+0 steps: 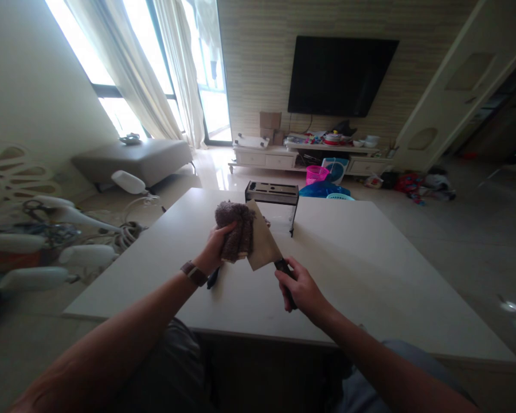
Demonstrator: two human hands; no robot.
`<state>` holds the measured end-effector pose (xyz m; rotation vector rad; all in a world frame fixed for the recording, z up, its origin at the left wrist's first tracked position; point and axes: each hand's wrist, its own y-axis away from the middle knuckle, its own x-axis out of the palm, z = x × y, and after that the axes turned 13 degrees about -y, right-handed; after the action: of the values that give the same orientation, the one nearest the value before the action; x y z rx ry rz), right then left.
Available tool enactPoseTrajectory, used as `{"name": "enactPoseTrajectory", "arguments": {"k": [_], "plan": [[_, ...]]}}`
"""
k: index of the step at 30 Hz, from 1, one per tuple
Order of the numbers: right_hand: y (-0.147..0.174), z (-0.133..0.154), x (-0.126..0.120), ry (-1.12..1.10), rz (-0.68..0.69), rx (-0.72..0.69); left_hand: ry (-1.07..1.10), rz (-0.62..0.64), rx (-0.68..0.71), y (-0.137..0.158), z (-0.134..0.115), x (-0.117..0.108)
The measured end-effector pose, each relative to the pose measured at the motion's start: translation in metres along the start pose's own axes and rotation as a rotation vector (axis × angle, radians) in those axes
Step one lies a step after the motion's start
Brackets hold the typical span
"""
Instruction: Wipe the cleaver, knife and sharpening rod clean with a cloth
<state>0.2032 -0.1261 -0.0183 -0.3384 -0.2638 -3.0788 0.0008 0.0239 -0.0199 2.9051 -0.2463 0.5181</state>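
Note:
My right hand (300, 282) grips the black handle of a cleaver (263, 240), its broad blade pointing up and to the left above the table. In my left hand (217, 248) is a brown fluffy cloth (236, 226), bunched against the left side of the blade. Behind the cleaver stands a knife rack (273, 192) with slots in its dark top and see-through sides. Below my left wrist, a dark handle (214, 279) of some object lies on the table; the rest of it is hidden by my hand and the cloth.
The white table (361, 275) spreads out under my hands. Beyond it are a pink basket (317, 174), a low TV cabinet (275, 159) with clutter, and a wall television (341, 76). A lamp with several white shades (88, 254) lies at the left; a grey bench (133, 163) stands near the window.

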Motion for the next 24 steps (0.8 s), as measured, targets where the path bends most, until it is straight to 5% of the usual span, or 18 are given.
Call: {"name": "enactPoseTrajectory", "arguments": {"k": [10, 18, 24], "plan": [[-0.003, 0.027, -0.028, 0.106, 0.09, 0.052, -0.058, -0.114, 0.11, -0.017, -0.013, -0.02], [-0.002, 0.047, -0.057, 0.182, 0.176, 0.201, -0.34, 0.135, -0.043, -0.004, -0.018, -0.032], [-0.001, 0.043, -0.054, 0.193, 0.159, 0.187, -0.397, 0.092, 0.009, -0.01, -0.011, -0.026]]}}
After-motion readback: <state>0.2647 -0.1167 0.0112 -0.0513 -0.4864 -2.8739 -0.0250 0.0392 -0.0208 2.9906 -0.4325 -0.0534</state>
